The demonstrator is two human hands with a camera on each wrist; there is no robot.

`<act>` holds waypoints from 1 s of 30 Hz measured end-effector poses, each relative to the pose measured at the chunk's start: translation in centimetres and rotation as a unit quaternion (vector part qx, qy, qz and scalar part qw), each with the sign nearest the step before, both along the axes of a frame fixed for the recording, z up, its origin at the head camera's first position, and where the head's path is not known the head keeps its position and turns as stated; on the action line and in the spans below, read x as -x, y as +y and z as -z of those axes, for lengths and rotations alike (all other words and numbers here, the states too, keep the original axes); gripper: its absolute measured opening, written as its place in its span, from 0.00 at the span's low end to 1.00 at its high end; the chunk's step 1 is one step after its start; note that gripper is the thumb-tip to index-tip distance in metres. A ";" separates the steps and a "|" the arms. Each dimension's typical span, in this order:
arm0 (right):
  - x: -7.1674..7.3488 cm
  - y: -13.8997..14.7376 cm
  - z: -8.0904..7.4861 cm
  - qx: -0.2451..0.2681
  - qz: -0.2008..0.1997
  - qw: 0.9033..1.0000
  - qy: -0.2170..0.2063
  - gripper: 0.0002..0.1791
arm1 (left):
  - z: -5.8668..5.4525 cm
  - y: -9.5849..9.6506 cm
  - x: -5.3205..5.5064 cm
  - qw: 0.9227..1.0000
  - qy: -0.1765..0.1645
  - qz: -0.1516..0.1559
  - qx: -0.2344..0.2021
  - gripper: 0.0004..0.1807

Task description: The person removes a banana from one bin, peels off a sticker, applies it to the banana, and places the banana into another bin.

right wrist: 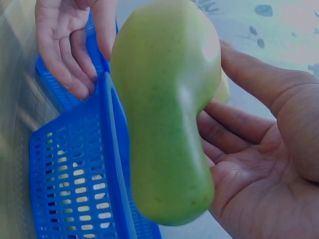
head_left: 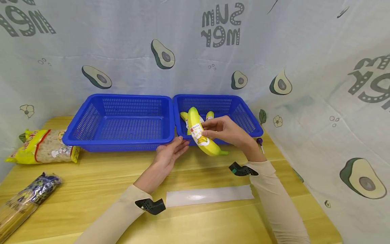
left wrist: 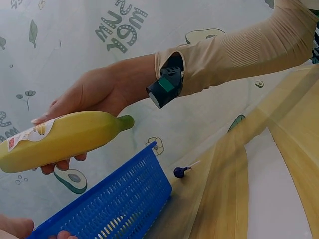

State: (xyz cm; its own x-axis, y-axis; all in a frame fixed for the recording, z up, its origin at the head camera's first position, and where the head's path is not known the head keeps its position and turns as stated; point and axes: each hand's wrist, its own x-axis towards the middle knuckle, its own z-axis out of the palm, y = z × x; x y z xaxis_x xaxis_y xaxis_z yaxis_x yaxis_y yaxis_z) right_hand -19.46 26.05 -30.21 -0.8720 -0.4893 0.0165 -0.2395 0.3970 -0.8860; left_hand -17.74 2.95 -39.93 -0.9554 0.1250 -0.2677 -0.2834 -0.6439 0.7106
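Note:
My right hand [head_left: 223, 130] holds a yellow toy-like banana [head_left: 198, 135], its thumb and fingers on either side. The banana has a white label and green ends, and is tilted above the front rim of the right blue basket [head_left: 248, 123]. Fingers of that hand curve behind the banana [right wrist: 167, 114] in the right wrist view. More bananas [head_left: 210, 115] lie inside this basket, partly hidden. At its front left corner, my left hand [head_left: 170, 152] holds the rim, thumb on top and fingers against the outer wall.
Beside it stands another blue basket [head_left: 118, 145], with nothing in it. A yellow snack bag [head_left: 45, 147] and a pack of noodles [head_left: 27, 206] lie at left. A white strip [head_left: 210, 196] is on the table; a purple lollipop [head_left: 259, 141] sits right. A patterned curtain [head_left: 128, 40] hangs behind.

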 end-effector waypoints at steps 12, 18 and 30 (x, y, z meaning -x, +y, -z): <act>2.1 1.8 -0.1 -0.024 0.046 0.999 0.015 0.21 | -0.1 0.6 0.5 0.999 -0.017 -0.010 -0.027 0.05; 2.9 2.8 -0.2 -0.045 0.073 0.996 0.015 0.25 | -0.1 0.7 0.6 0.998 -0.037 -0.014 -0.046 0.05; 5.9 4.8 -1.2 -0.073 0.122 0.990 -0.002 0.27 | -0.5 1.0 0.7 0.996 -0.062 -0.044 -0.052 0.07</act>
